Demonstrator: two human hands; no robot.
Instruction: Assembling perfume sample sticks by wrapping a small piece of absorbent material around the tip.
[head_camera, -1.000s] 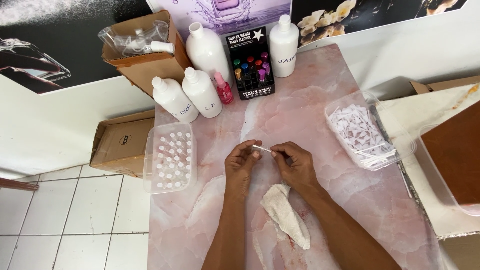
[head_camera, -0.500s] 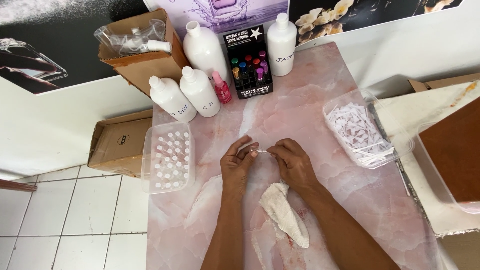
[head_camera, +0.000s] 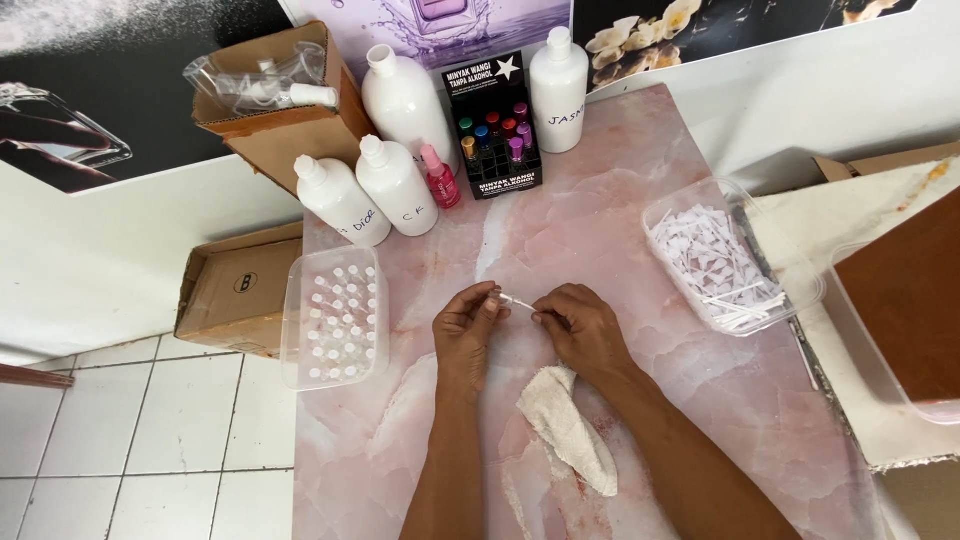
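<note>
Thin white stick (head_camera: 517, 301) sits pinched between left hand (head_camera: 467, 335) and right hand (head_camera: 580, 328), both closed on it, mid-counter (head_camera: 600, 200) above a white cloth (head_camera: 567, 428). Risk: such a slim piece could slip or bend under uneven pinch, dropping near the vial tray (head_camera: 335, 315) at the left edge.
</note>
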